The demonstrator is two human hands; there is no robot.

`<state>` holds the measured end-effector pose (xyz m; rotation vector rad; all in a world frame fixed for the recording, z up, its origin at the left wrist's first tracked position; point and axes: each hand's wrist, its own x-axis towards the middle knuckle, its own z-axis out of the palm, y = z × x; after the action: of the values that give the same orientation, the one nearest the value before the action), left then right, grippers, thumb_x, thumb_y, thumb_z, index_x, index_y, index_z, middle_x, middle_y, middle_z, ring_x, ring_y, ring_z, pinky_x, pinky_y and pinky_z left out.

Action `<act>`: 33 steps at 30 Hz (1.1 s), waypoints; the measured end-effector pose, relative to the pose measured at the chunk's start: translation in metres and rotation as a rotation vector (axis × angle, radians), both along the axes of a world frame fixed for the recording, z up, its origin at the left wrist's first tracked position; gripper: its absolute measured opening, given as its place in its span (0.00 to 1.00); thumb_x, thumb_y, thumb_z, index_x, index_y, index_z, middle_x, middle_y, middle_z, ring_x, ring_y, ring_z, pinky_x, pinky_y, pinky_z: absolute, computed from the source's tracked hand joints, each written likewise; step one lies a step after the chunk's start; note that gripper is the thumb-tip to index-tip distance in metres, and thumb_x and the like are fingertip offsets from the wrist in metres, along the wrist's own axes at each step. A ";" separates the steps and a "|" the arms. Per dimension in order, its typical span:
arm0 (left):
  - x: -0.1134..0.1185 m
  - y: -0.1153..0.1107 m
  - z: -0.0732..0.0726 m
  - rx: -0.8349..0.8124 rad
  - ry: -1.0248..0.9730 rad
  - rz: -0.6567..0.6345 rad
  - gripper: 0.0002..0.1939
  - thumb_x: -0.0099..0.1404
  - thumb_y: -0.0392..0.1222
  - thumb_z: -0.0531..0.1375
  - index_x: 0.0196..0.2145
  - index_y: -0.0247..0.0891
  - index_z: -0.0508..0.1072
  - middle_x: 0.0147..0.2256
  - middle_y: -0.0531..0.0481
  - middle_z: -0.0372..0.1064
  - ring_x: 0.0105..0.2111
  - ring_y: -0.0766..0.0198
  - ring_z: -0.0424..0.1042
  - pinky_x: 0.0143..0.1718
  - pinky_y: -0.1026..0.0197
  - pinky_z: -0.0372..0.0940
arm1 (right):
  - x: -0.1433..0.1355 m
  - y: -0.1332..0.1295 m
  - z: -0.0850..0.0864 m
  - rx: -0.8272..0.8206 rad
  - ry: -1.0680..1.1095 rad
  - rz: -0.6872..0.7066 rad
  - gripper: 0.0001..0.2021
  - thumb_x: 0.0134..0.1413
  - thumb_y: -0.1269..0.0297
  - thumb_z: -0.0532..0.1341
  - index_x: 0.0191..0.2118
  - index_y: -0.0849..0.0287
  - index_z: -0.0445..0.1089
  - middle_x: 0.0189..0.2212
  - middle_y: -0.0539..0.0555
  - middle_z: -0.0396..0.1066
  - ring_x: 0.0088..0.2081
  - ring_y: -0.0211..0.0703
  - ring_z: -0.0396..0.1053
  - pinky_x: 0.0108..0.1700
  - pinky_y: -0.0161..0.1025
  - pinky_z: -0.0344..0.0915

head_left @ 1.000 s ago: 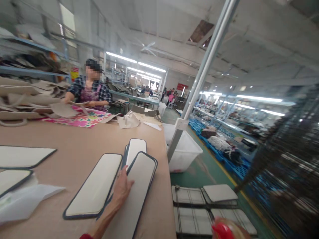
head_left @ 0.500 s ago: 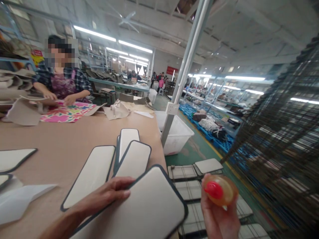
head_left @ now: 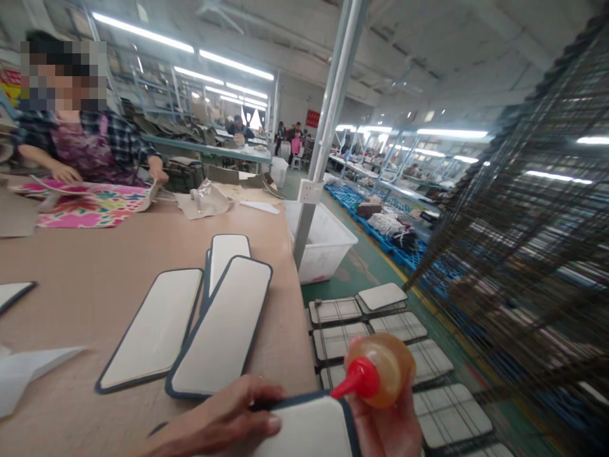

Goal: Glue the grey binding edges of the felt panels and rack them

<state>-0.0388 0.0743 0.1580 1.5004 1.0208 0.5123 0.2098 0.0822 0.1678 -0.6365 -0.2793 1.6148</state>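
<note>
My left hand grips the edge of a white panel with a dark border, thumb on top and fingers at its far edge. The lower part of that panel runs out of view. My right hand is wrapped round an amber squeeze bottle with a red pointed nozzle. The nozzle tip is at the panel's far dark border; whether it touches I cannot tell. Beyond my left hand, a similar long panel overlaps other panels, and another one lies to its left on the table.
Across the table a person handles floral cloth. A metal post and a white bin stand beyond the table's right edge. Several panels lie on a wire rack below right. Tall stacked wire racks rise at the right.
The held panel has moved down and slightly right, uncovering the panel beneath. My right hand has brought the bottle left, its nozzle now pointing at the panel's border. The camera view has shifted.
</note>
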 end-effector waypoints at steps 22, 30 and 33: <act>-0.005 0.047 0.107 0.438 0.191 -0.281 0.11 0.58 0.44 0.61 0.34 0.37 0.80 0.21 0.53 0.68 0.21 0.68 0.61 0.22 0.69 0.54 | 0.049 0.015 0.066 0.236 -0.397 -0.366 0.35 0.37 0.45 0.66 0.53 0.55 0.65 0.55 0.59 0.65 0.52 0.56 0.66 0.60 0.60 0.48; 0.000 0.063 0.121 0.430 0.187 -0.539 0.11 0.53 0.38 0.66 0.35 0.30 0.80 0.29 0.48 0.76 0.27 0.66 0.71 0.28 0.71 0.61 | 0.045 0.029 0.062 0.355 -0.519 -0.168 0.31 0.35 0.44 0.66 0.49 0.49 0.69 0.48 0.56 0.72 0.40 0.58 0.73 0.34 0.50 0.72; -0.001 0.064 0.124 0.403 0.168 -0.572 0.12 0.55 0.35 0.64 0.38 0.28 0.79 0.31 0.47 0.77 0.28 0.66 0.71 0.29 0.72 0.62 | 0.041 0.032 0.060 0.443 -0.492 -0.060 0.30 0.36 0.46 0.67 0.49 0.48 0.68 0.47 0.56 0.72 0.43 0.60 0.72 0.36 0.53 0.72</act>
<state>-0.0400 0.1387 0.2822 2.1255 0.5815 0.1849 0.2512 0.1141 0.2279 -0.6789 -0.9414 1.2608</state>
